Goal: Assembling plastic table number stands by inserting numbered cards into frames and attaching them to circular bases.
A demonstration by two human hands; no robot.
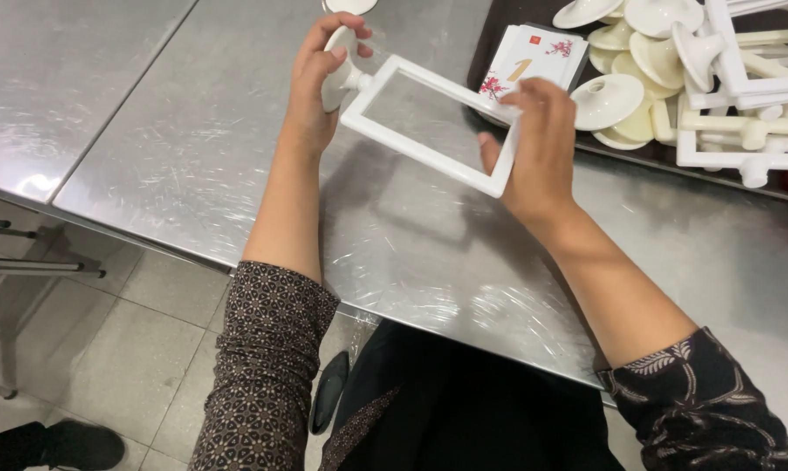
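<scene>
Steel table point(193, 148) fills the view, over a tiled floor. Above it the white sign frame point(429, 122) is held tilted, well clear of the surface. The left hand point(311, 92) is closed around the round base point(335, 74) at the frame's 10 o'clock end; the right hand point(538, 144) pinches the frame's edge at 3 o'clock. Steadying the frame while turning only the base would likely seat it straight. A dark tray point(499, 44) of white bases, frames and number cards point(534, 57) sits at 1 o'clock.

My left hand point(317, 83) is raised with fingers curled closed; my right hand point(534, 144) pinches shut, both forearms stretched forward.
</scene>
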